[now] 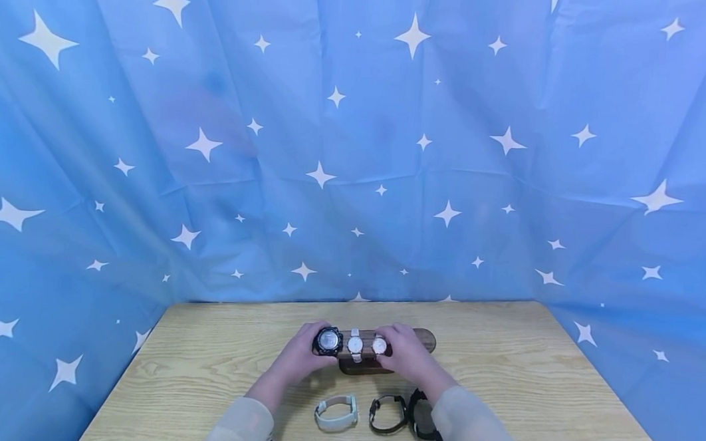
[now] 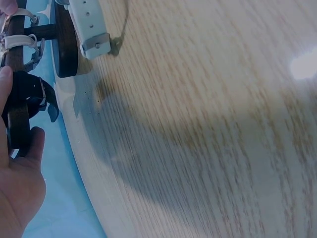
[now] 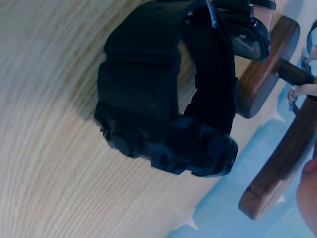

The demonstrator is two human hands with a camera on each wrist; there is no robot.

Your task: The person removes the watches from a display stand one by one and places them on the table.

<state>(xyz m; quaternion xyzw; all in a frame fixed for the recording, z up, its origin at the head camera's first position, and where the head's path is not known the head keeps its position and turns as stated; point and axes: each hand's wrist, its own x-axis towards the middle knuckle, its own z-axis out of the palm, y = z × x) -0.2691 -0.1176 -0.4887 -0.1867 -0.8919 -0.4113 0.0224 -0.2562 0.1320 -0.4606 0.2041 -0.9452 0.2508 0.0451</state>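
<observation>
A dark wooden watch stand (image 1: 425, 338) has a horizontal bar on a post above its base (image 2: 65, 54). A black wristwatch (image 1: 328, 340) with a round dial is strapped at the bar's left end. My left hand (image 1: 299, 359) grips this watch, fingers behind and thumb in front. In the middle of the bar sits a white-strapped wristwatch (image 1: 355, 345). Further right, my right hand (image 1: 407, 354) holds a small light-dialled wristwatch (image 1: 379, 345) on the bar, thumb below and fingers above. The right wrist view shows only an edge of that hand beside the bar (image 3: 277, 173).
In front of the stand, on the wooden table (image 1: 202, 359), lie a pale-strapped watch (image 1: 336, 423), a dark slim watch (image 1: 386, 430) and a bulky black watch (image 1: 423, 424) partly behind my right forearm. A blue star-patterned curtain (image 1: 357, 134) stands behind the table.
</observation>
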